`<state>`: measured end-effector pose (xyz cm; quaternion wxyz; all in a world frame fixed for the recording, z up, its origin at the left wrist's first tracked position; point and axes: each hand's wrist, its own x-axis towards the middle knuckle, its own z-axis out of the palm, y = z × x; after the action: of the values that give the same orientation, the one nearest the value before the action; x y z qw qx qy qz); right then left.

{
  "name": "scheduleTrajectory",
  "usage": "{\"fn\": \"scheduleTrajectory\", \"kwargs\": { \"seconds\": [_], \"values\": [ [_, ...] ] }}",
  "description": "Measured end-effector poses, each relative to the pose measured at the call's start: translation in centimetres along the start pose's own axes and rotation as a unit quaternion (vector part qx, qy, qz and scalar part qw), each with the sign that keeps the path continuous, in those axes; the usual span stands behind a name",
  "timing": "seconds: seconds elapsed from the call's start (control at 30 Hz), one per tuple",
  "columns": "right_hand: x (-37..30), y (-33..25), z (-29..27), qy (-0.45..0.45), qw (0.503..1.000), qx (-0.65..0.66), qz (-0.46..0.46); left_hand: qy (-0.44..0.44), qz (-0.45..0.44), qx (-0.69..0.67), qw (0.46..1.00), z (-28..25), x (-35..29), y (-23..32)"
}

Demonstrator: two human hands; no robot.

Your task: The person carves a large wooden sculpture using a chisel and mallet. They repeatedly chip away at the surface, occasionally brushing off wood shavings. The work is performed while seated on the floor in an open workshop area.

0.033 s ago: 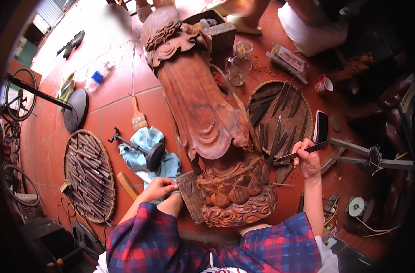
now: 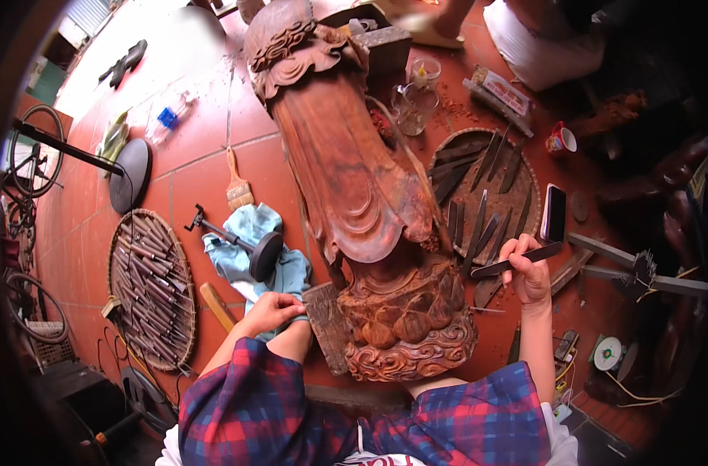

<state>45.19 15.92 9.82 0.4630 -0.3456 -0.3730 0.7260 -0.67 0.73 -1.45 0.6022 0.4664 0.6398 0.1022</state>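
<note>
Red floor tiles (image 2: 203,167) are spreading through the room, glaring white beyond the far end of a large carved wooden statue (image 2: 346,179). The statue is lying lengthwise, its scrolled base facing the seated person, its long axis running away and leaning a little left.

Just right of the statue's base, the right hand (image 2: 529,276) is hovering with its fingers clamped around a flat dark file (image 2: 490,269). The file is slanting, its left tip pointing at the base across a narrow gap. Of the two hands, only the right is near the file; the whole base is lying between it and the left hand (image 2: 270,312).

That left hand is resting by the knee, left of the statue, fingers bunched close to a rough wooden block (image 2: 325,326) alongside the base. I can't tell whether they are gripping anything.

Right of the statue's middle, a round woven tray (image 2: 498,203) of dark tools is crowding that side, and a phone (image 2: 554,213) is lying past it, beside the file's other end. Left of the statue, tile is showing between its edge and a blue cloth (image 2: 253,221).
</note>
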Motion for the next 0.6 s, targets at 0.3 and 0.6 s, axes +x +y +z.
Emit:
{"fn": "scheduleTrajectory", "kwargs": {
  "seconds": [0.3,0.6],
  "values": [
    [0.8,1.6,7.0,-0.070,0.982,-0.057,0.163,-0.023,-0.040,-0.083,0.995,0.5,-1.3,0.0],
    [1.3,1.2,7.1,-0.118,0.976,-0.087,0.160,-0.020,-0.018,-0.111,0.993,0.7,-0.8,-0.6]
  ]
}}
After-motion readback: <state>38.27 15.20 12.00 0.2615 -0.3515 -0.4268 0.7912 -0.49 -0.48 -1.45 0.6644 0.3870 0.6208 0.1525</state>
